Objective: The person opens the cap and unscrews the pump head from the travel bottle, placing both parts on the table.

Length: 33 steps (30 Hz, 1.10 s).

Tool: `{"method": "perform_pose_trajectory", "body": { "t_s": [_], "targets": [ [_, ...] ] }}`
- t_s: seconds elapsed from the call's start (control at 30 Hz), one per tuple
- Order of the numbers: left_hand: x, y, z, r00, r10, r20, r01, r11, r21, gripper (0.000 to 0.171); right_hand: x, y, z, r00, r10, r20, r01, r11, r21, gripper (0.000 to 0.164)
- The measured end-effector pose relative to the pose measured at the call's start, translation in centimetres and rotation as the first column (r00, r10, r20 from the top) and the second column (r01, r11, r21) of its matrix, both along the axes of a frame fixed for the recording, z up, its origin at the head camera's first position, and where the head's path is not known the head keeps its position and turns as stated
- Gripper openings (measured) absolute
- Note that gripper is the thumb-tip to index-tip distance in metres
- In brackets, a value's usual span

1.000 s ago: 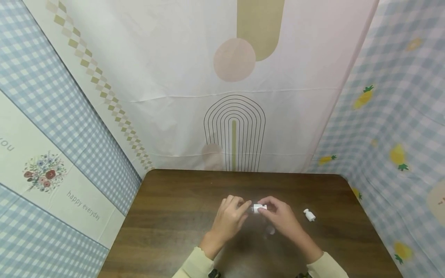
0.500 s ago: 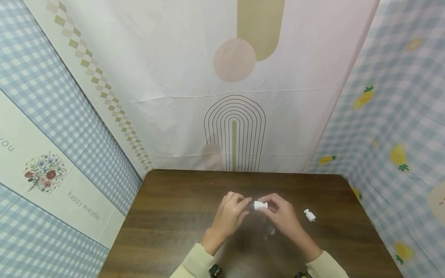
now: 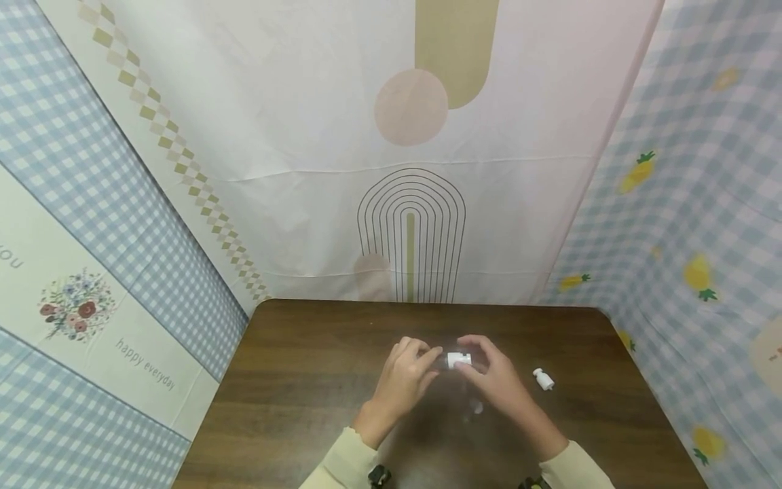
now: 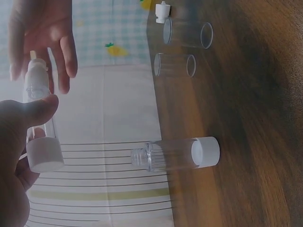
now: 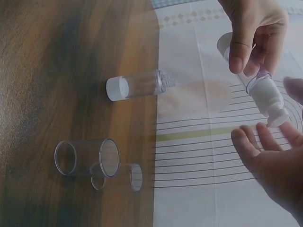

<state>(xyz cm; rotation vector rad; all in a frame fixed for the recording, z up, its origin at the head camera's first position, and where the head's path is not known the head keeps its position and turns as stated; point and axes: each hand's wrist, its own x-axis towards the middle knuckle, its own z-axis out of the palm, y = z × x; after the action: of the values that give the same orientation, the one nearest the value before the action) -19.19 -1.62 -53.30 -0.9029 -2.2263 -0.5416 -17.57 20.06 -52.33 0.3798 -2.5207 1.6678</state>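
My left hand (image 3: 400, 380) grips a clear bottle (image 4: 50, 126) with a white base, its thumb across the bottle's side. A white pump head (image 5: 268, 97) sits at the bottle's neck and points toward my right hand (image 3: 497, 380). The right hand's fingers are spread and relaxed around the pump head, thumb on one side and fingers on the other. In the right wrist view its fingertips (image 5: 245, 138) are close by the nozzle end. Seen from the head, the left hand hides most of the bottle.
A second clear bottle (image 4: 175, 155) with a white base stands upright on the wooden table (image 3: 293, 380), its threaded neck uncovered. Two clear cylindrical caps (image 5: 85, 157) stand near it. Another white pump head (image 3: 543, 379) is at the right. Patterned cloths surround the table.
My right hand's fingers have loosened and spread from around the pump head. The pump head has shifted slightly away and turned a little. The left hand keeps its hold on the bottle.
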Motion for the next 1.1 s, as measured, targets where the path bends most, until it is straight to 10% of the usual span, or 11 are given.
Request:
{"method": "perform_pose_trajectory", "body": {
  "t_s": [0.33, 1.1],
  "targets": [
    [0.02, 0.17, -0.11, 1.000, 0.009, -0.018, -0.009, 1.000, -0.018, 0.042, 0.04, -0.07, 0.67, 0.972, -0.109, 0.207, 0.092, 0.992, 0.087, 0.020],
    [-0.04, 0.11, -0.28, 0.999, 0.000, -0.038, 0.000, 1.000, -0.013, 0.040, 0.16, 0.27, 0.65, 0.997, 0.043, 0.069, -0.040, 0.999, -0.034, 0.040]
  ]
}}
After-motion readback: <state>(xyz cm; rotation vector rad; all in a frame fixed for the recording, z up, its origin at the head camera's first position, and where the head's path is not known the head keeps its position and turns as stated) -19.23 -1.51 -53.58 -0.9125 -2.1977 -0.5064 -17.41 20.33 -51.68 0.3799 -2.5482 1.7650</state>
